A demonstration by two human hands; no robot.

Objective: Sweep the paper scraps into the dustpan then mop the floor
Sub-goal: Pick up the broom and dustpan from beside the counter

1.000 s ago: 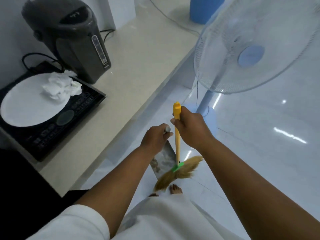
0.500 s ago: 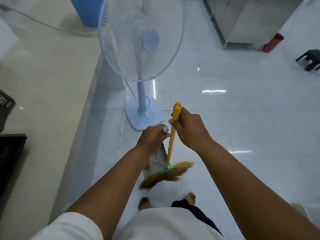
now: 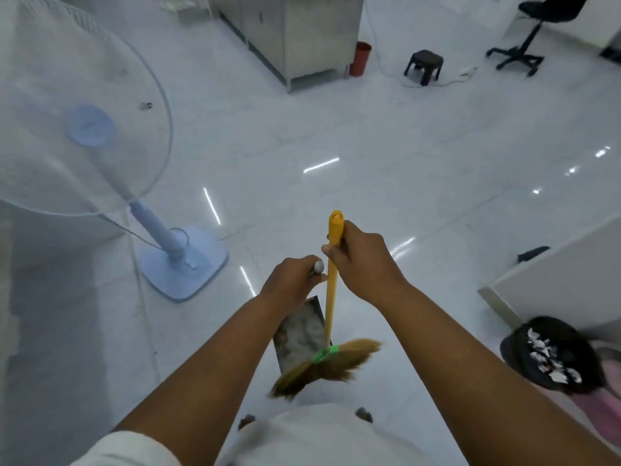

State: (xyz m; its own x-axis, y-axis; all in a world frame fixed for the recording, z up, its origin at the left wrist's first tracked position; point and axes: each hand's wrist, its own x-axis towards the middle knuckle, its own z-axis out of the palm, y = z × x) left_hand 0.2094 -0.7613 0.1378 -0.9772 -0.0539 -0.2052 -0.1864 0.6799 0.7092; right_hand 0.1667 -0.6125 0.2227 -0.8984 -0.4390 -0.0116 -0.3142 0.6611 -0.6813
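My right hand [image 3: 364,260] grips the yellow handle of a broom [image 3: 331,297], whose straw bristles hang just above the white floor in front of my feet. My left hand [image 3: 292,284] is closed around the metal-tipped handle of a grey metal dustpan [image 3: 299,334], which hangs tilted right beside the broom stick. A black bin [image 3: 551,354] at the lower right holds several white paper scraps [image 3: 547,358].
A light blue pedestal fan [image 3: 84,129] stands at the left, its base [image 3: 184,264] close to my left hand. Further back stand a steel cabinet [image 3: 302,35], a red canister [image 3: 361,58], a dark stool [image 3: 424,66] and an office chair [image 3: 534,31]. A white counter edge [image 3: 554,280] is at the right.
My view has swung right, away from the counter with the kettle and hob, so the fan slid left and the bin came into sight. Both hands keep their hold.
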